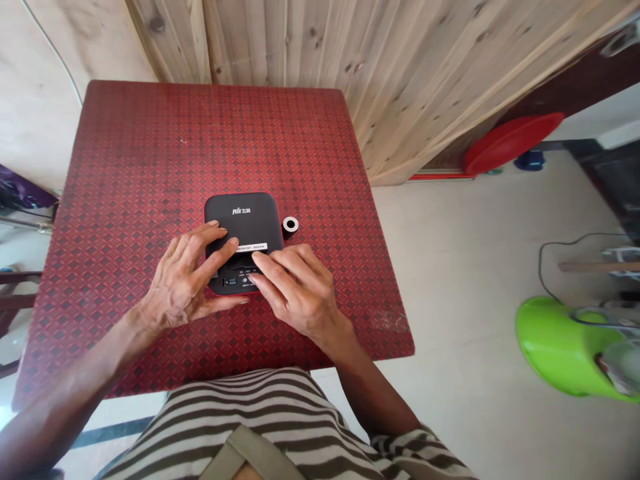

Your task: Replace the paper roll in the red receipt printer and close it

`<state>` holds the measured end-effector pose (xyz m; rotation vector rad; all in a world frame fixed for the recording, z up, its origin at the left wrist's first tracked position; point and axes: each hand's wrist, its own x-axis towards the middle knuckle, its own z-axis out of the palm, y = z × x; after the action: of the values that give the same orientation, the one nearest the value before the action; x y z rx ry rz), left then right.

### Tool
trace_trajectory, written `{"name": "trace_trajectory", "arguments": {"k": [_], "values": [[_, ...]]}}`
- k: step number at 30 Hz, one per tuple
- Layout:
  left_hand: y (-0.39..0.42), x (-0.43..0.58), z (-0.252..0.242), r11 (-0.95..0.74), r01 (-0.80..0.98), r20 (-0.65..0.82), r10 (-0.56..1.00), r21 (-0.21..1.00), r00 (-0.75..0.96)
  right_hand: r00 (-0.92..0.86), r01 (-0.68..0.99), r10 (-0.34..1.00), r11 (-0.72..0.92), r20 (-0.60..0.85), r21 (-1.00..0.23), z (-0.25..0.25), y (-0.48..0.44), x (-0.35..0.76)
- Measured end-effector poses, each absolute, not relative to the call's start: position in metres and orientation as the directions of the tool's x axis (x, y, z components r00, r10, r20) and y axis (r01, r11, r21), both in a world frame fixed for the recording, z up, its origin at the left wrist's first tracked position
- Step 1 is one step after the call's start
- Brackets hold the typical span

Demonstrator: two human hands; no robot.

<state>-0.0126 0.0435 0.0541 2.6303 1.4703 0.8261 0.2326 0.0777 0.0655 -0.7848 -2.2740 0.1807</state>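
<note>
A flat black device (245, 227) with rounded corners, a red lower rim and white lettering lies on the table. Its near end shows a recessed panel with a small port and printed marks, and a white label strip (251, 247) crosses its top. My left hand (187, 273) rests over the device's left side with fingers spread, its thumb stretched along the near edge. At the near right part my right hand (295, 287) is closed, thumb and index finger bent onto the panel by the label; what lies between the fingertips is hidden. Close to the device's right side stands a small white-topped roll (291, 225) with a dark centre.
The red patterned table (210, 147) meets a wooden plank wall (320, 40) at its far side. On the floor to the right are a green plastic stool (555, 340), a red basin (510, 143) and a dark cable (543, 257).
</note>
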Motion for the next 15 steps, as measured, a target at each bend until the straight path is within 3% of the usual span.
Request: {"name": "trace_trajectory", "arguments": {"k": [5, 15], "values": [[0.019, -0.006, 0.042, -0.451, 0.844, 0.562, 0.794, 0.289, 0.231, -0.329, 0.503, 0.678, 0.715, 0.657, -0.486, 0.054, 0.062, 0.252], [0.001, -0.009, 0.016, -0.378, 0.871, 0.62, 0.776, 0.313, 0.114, -0.223, 0.528, 0.852, 0.515, 0.474, -0.676, 0.008, 0.037, 0.255]]}}
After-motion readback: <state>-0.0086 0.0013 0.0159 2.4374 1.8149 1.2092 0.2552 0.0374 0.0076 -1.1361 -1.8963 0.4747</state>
